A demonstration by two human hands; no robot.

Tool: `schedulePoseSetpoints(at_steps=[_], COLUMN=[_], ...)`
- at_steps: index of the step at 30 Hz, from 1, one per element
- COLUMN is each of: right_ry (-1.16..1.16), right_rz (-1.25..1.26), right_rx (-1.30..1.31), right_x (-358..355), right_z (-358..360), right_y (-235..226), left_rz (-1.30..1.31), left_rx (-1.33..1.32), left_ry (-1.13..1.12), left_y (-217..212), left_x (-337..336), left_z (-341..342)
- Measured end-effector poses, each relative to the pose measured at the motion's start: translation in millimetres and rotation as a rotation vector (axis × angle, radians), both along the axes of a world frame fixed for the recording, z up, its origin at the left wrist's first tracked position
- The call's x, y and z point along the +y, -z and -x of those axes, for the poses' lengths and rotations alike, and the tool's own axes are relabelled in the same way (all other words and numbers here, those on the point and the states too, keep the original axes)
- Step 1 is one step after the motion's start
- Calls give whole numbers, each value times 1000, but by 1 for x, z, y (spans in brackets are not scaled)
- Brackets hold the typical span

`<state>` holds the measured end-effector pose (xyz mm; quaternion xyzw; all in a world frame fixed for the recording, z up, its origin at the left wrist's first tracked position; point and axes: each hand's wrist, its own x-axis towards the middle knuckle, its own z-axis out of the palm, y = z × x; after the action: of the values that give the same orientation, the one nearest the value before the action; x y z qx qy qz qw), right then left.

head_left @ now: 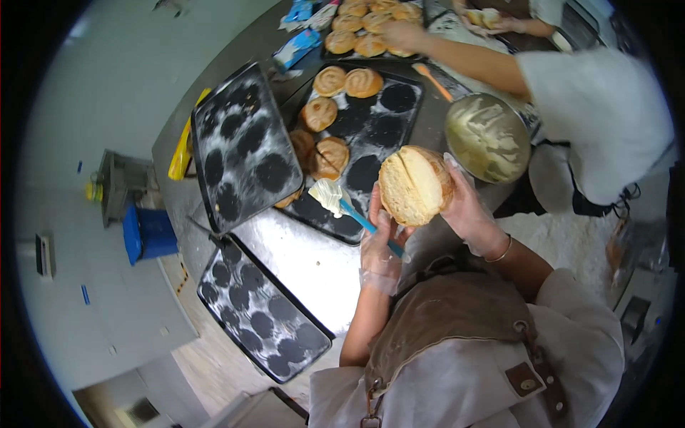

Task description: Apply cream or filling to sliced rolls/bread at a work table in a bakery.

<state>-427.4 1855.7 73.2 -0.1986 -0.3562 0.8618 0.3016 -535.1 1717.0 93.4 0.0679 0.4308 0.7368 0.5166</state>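
My gloved right hand (472, 212) is closed around the right side of a split bun (414, 187), whose pale cut faces show on either side of a slit. My left hand (382, 246), also in a clear glove, grips a blue-handled spatula (353, 212) and has its fingers against the bun's lower left edge. White cream is heaped on the spatula's head, which points left over a dark baking tray (360, 146). Several glazed, swirl-topped buns (319, 114) sit on that tray's left side, among floury round marks. A metal bowl (488, 139) smeared with cream stands just beyond my right hand.
A floury black tray (246, 146) leans over the bun tray's left edge. Another floury tray (262, 314) juts past the table's near left edge. A co-worker's arm (471, 65) reaches over a full bun tray (346, 54). An orange-handled spatula (433, 80) lies beside the bowl.
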Motion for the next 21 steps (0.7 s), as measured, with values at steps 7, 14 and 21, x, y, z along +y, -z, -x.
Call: schedulePoseSetpoints(at_steps=[7,14,21], right_ry=[-90,9,145], right_rz=[545,650,696], right_rx=[527,450,268], right_x=[44,82,97], right_z=[-72,-179,-231], right_y=[3,29,12], left_rz=[124,421,557], left_rx=[421,1539,1119], left_ry=[177,480,1155], left_y=[-18,-51,-47], left_x=[51,127,250], left_z=[-57,-58,-91])
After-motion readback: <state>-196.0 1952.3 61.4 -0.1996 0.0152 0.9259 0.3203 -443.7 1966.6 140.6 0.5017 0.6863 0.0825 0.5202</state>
